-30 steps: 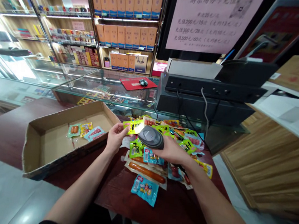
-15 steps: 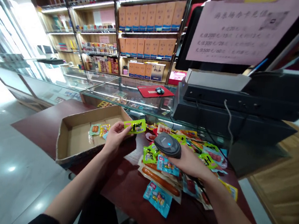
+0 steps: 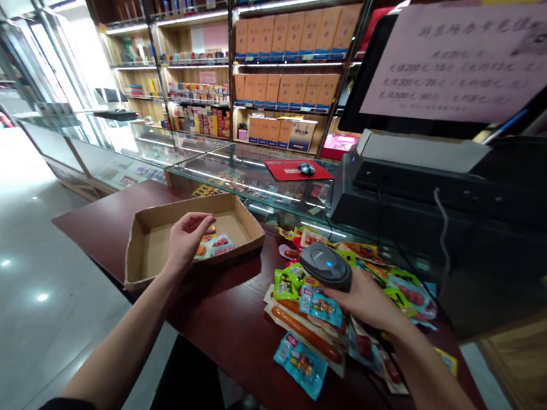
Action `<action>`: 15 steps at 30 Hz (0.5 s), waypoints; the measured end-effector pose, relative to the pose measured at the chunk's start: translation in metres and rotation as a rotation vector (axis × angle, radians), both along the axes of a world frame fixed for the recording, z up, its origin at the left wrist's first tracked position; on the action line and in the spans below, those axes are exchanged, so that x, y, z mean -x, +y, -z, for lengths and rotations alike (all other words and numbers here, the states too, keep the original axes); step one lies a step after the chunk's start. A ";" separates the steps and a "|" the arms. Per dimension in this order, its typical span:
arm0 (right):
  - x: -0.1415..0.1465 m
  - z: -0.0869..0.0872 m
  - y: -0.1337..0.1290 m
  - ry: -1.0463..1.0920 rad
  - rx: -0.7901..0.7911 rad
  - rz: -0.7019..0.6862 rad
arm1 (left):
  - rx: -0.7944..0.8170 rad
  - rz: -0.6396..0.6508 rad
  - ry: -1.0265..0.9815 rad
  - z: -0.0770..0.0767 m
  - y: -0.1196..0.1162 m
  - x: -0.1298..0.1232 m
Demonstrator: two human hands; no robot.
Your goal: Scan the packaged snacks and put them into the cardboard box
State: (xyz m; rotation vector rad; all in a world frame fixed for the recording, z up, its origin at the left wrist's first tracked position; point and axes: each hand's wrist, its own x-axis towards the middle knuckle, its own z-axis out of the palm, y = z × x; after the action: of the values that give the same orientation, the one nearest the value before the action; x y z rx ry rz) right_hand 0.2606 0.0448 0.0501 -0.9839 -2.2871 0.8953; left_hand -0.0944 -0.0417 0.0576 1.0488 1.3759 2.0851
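Note:
My left hand (image 3: 187, 238) is over the cardboard box (image 3: 150, 222), its thumb and fingers drawn together. Whatever it may hold is hidden; the packets (image 3: 222, 245) in the box lie just beyond its fingertips. My right hand (image 3: 366, 298) is wrapped round the handle of a dark grey scanner (image 3: 324, 265) with a lit blue spot. Under and around the scanner is a pile of snack packets: green ones (image 3: 286, 285), long sausages (image 3: 306, 330) and a blue packet (image 3: 301, 364) at the near edge.
Behind the dark red table (image 3: 221, 317) runs a glass counter (image 3: 209, 158) with a red mat (image 3: 297, 170) and a mouse. A dark monitor and till (image 3: 405, 180) stand at the right, and a cable hangs there. Shelves of boxes (image 3: 293, 33) line the back.
My left hand has moved left over the box, and the green packet it held is out of sight. My right hand still holds the scanner above the pile. The view has shifted slightly left.

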 end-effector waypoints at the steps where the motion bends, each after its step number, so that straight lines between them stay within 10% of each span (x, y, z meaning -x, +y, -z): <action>1: -0.002 -0.002 0.000 0.008 0.006 0.015 | 0.029 0.034 0.000 0.002 0.005 -0.012; 15: -0.048 -0.049 0.003 0.077 -0.069 0.221 | 0.130 0.520 0.088 0.023 0.092 -0.161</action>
State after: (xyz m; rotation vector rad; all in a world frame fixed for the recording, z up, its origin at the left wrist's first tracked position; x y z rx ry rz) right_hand 0.3088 0.0478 0.0987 -1.1254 -2.0819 0.7441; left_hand 0.0661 0.0506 0.0346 1.2902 1.1070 1.5688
